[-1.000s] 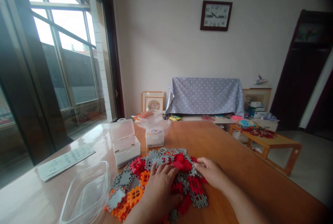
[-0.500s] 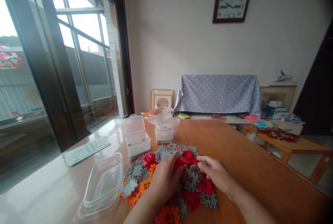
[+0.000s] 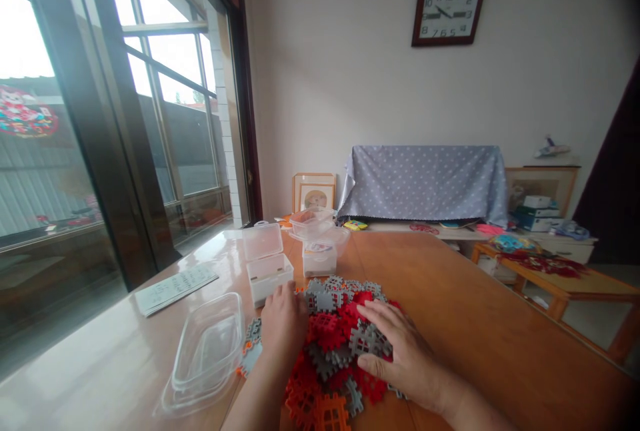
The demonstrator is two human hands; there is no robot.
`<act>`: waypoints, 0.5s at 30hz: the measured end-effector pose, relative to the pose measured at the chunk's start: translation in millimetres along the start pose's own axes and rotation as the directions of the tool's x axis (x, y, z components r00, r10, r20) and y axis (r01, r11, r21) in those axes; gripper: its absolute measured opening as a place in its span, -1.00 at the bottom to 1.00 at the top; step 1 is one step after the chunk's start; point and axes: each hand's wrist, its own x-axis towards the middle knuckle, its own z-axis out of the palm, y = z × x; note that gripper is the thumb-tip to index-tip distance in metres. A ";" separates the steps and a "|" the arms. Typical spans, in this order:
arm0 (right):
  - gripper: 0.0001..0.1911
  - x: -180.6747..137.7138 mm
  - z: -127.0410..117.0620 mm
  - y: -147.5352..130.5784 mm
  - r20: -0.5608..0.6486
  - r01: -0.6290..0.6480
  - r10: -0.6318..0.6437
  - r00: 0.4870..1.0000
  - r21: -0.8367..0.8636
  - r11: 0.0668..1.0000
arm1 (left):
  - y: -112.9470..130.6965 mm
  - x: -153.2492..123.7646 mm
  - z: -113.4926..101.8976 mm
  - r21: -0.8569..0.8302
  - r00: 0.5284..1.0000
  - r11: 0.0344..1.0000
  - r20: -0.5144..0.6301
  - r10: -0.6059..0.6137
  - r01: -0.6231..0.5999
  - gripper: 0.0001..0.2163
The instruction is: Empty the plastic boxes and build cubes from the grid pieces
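Observation:
A heap of flat, notched plastic building pieces in red, grey and orange lies on the wooden table. My left hand (image 3: 285,317) is over the heap's left side, fingers curled downward; whatever is under them is hidden. On the right, my right hand (image 3: 403,347) has its thumb and fingers apart around a grey building piece (image 3: 367,337), not closed on it. Red building pieces (image 3: 325,325) lie between the two hands. At the near edge rests an orange building piece (image 3: 333,412), while a flat grey building piece (image 3: 325,302) lies at the far side.
Left of the heap stands a clear plastic tub (image 3: 207,344). Behind it are an open white box (image 3: 270,277) and another white box (image 3: 320,261) with clear containers around it. A printed sheet (image 3: 177,287) lies at the left. The table's right edge slants away beside a low wooden stand (image 3: 565,281).
My left hand has moved left from the heap's middle, uncovering red pieces there. My right hand has come nearer and spread its fingers. The view has shifted slightly.

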 end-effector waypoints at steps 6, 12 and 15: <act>-0.02 0.9 8.9 -25.5 0.113 0.183 -0.169 0.979 -0.129 0.975 | -7.2 0.3 -1.1 0.139 0.995 0.990 0.098 0.009 -0.023 -0.67; -0.11 4.8 23.3 -51.3 0.246 0.368 -0.333 0.910 -0.117 0.922 | -10.9 1.3 -5.7 0.125 0.991 0.992 0.136 -0.015 -0.002 -0.68; -0.12 4.8 26.0 -50.6 0.273 0.311 -0.262 0.926 -0.155 0.938 | -12.0 0.7 -6.0 0.112 0.989 0.993 0.145 -0.034 0.017 -0.66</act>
